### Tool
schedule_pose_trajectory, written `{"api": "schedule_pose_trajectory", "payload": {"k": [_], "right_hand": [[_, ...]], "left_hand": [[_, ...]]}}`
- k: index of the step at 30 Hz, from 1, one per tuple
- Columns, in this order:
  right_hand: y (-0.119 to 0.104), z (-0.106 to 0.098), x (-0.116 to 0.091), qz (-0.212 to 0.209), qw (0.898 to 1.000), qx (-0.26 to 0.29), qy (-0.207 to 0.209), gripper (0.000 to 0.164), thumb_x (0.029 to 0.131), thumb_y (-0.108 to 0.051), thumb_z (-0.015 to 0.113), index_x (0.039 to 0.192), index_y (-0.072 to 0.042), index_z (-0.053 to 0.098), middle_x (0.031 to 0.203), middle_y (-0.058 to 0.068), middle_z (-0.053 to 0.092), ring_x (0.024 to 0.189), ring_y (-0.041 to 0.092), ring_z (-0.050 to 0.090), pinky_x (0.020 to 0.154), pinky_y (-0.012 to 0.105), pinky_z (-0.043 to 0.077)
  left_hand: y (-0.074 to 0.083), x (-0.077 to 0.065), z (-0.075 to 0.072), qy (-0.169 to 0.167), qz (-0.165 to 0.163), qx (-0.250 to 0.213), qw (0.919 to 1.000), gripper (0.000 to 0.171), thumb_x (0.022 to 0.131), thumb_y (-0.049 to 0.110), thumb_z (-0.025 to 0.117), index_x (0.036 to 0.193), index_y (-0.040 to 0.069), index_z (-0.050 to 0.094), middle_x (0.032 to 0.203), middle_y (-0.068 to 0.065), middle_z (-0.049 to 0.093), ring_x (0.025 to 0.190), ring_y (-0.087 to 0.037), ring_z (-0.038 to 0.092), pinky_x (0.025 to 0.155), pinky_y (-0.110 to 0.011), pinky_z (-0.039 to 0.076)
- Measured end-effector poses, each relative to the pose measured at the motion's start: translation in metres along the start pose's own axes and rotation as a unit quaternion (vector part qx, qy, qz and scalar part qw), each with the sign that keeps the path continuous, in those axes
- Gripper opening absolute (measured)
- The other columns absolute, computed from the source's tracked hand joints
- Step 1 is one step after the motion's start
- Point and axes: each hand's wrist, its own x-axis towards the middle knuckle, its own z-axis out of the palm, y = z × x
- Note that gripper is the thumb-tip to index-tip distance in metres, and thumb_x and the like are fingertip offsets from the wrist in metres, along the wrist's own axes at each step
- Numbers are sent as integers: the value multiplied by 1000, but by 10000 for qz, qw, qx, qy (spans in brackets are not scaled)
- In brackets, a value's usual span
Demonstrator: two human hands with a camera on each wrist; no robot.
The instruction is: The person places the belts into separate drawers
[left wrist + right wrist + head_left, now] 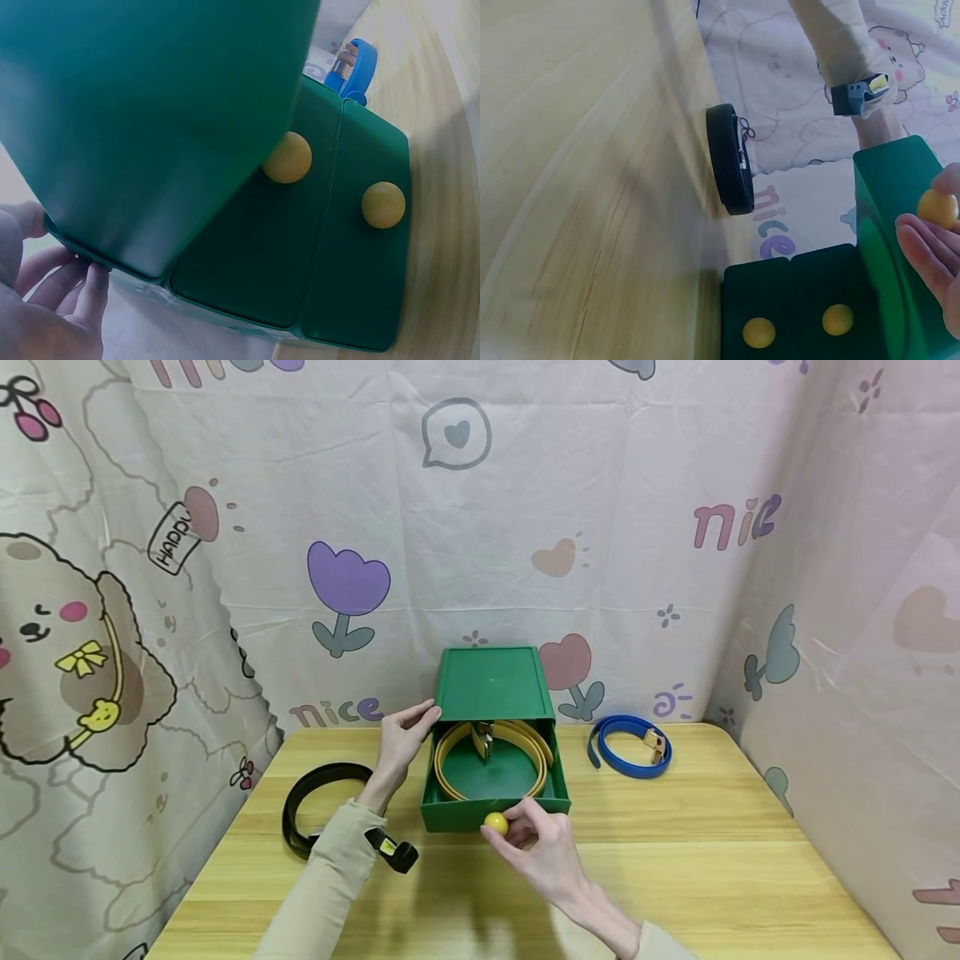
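A small green drawer cabinet (491, 681) stands on the table with its top drawer (495, 814) pulled out. Inside the drawer lies a coiled yellow belt (441, 764) with a metal buckle. My right hand (547, 852) pinches the round yellow knob (497, 823) on the drawer front between thumb and fingers. At the cabinet's upper left edge, my left hand (401, 743) holds on with thumb and fingertips. The left wrist view shows two lower drawers, closed, each with a yellow knob (383, 205).
A coiled black belt (291, 818) lies left of the cabinet, partly behind the left forearm. To the right is a coiled blue belt (637, 770) with a gold buckle. Patterned cloth (487, 527) hangs behind and beside the wooden table (712, 860).
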Motion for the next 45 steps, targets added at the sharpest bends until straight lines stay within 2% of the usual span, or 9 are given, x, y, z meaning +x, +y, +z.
{"api": "schedule_pose_trajectory", "payload": {"k": [7, 24, 33, 45], "right_hand": [[1, 1, 2, 148, 9999, -20, 65, 20, 82, -6, 82, 90, -11, 64, 69, 0, 75, 59, -5, 63, 52, 13, 51], [9, 5, 9, 61, 9995, -22, 294, 21, 81, -6, 83, 91, -12, 66, 68, -1, 74, 57, -2, 64, 51, 14, 51], [11, 9, 11, 275, 9986, -69, 440, 19, 82, -9, 83, 90, -12, 66, 67, -2, 74, 57, -4, 63, 51, 14, 51], [19, 12, 16, 354, 9974, -31, 626, 19, 81, -9, 84, 89, -11, 67, 67, -1, 74, 57, -3, 64, 52, 15, 51]], "left_hand": [[0, 1, -1, -18, 16, 27, 10000, 39, 97, 21, 68, 133, 5, 66, 133, -20, 66, 93, 7, 64, 80, -13, 52], [1, -2, 0, 18, 51, 10, 10000, 37, 97, 18, 68, 131, 5, 68, 132, -20, 67, 92, 9, 64, 78, -12, 51], [0, -1, 0, 15, 34, -22, 10000, 37, 97, 18, 68, 131, 5, 67, 133, -19, 66, 93, 8, 64, 80, -11, 51], [1, -1, 0, -19, 7, -61, 10000, 38, 97, 19, 69, 132, 5, 67, 134, -19, 66, 94, 8, 64, 81, -11, 51]]}}
